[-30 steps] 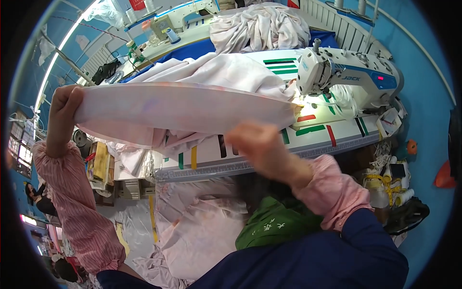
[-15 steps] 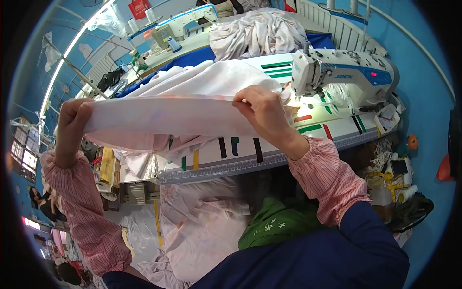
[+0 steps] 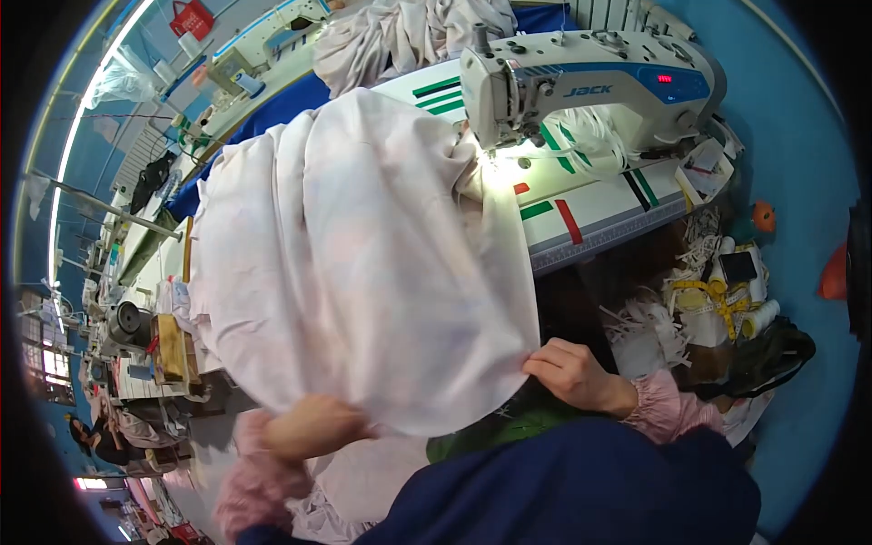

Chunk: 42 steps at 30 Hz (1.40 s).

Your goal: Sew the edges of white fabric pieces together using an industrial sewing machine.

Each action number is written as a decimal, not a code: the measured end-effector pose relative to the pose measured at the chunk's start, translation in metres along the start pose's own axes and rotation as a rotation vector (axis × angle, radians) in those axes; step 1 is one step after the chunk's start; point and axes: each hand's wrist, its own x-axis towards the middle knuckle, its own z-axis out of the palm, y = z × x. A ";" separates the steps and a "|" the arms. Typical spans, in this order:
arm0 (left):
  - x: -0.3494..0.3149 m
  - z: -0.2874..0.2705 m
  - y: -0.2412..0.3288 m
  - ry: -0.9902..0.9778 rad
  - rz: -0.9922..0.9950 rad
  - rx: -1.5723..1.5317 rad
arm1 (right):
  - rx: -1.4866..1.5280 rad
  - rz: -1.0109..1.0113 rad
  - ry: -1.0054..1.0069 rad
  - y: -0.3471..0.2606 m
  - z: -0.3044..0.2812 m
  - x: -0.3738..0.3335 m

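Observation:
A large pale pink cloth (image 3: pixel 363 245) drapes off the sewing table toward me, its folds running lengthwise and its near edge hanging over my lap. At that edge's right corner, my right hand (image 3: pixel 572 371) is closed in a pinch on the cloth. My left hand (image 3: pixel 318 425) lies at the cloth's lower left edge, smeared by motion, so its grip does not show. Beyond the cloth stands a white and blue sewing machine (image 3: pixel 590 86), its lamp lit over the needle area, where the cloth's far right part lies close to the needle.
Coloured tape strips and a ruler edge mark the sewing table (image 3: pixel 604 195). Another heap of pale cloth (image 3: pixel 413 41) lies behind, near a second sewing machine (image 3: pixel 268 41). At right are thread cones, a yellow tape measure (image 3: pixel 718 295) and a dark bag (image 3: pixel 772 350). Green cloth (image 3: pixel 490 427) covers my lap.
Both hands have come down and nearer to me; the raised cloth band is lowered and the cloth now spreads over the table's front. My view has shifted too.

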 end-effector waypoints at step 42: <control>0.344 -0.176 -0.140 0.886 0.149 0.014 | -0.069 0.194 -0.002 0.146 -0.020 0.079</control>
